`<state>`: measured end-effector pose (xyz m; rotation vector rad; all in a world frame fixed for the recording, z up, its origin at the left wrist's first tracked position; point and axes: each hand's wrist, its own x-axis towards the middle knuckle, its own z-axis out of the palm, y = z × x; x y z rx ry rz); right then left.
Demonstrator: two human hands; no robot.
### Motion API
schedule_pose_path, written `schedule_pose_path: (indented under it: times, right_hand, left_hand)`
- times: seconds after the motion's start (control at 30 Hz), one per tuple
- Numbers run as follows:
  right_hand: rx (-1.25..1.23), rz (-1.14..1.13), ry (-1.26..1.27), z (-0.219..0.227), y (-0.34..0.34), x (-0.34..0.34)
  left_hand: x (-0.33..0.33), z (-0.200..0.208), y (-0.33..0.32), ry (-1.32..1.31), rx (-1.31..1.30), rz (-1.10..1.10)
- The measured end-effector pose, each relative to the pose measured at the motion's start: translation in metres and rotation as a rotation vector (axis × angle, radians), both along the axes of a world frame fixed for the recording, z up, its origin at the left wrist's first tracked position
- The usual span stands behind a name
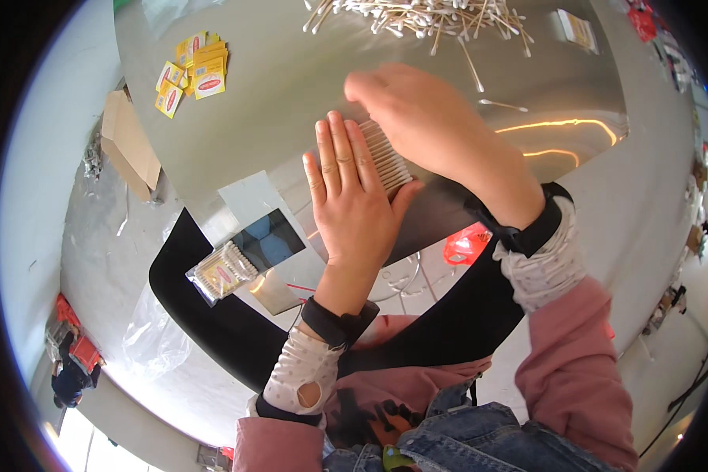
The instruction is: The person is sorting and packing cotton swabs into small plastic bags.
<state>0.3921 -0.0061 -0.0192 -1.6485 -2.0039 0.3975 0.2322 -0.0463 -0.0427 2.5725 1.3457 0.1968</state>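
Observation:
A row of cotton swabs [387,157] lies side by side on the shiny metal table. My left hand [354,197] rests flat along the row's left side, fingers stretched out and thumb apart at the near end. Over the far end and right side of the row is my right hand [417,114], bent at the wrist. Most of its fingers are hidden beneath it, so I cannot make out whether they grip anything. Farther off, a loose pile of cotton swabs [425,16] is heaped at the table's far side, with a couple of stray swabs [502,105] nearer.
Small yellow cards [200,67] lie in a stack at the far left. A clear pack of swabs [224,271] sits at the near left beside a dark flat panel [269,237]. Another small pack [577,31] is at the far right. A cardboard box [130,145] stands beyond the left edge.

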Motion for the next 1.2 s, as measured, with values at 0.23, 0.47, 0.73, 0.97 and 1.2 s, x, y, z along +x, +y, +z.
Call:
schedule_pose_path:
  times: [0.23,0.47,0.73,0.97,1.2]
  right_hand:
    - [-0.069,0.167,-0.484,0.021,0.012,0.003]
    - [-0.273,-0.559,-0.191,0.095,-0.134,0.091]
    - [-0.877,-0.924,-0.007,-0.033,-0.391,0.136]
    - [-0.594,-1.046,-0.359,0.002,-0.336,0.134]
    - [0.006,-0.750,0.487,0.068,-0.133,0.039]
  left_hand:
    - [0.002,-0.002,-0.001,-0.033,0.019,-0.005]
    - [-0.014,0.020,0.001,-0.086,-0.058,-0.003]
    - [-0.071,0.040,-0.014,-0.321,-0.120,0.034]
    - [-0.089,0.043,-0.054,-0.206,-0.303,-0.012]
    - [-0.071,0.039,-0.058,-0.118,-0.339,-0.015]
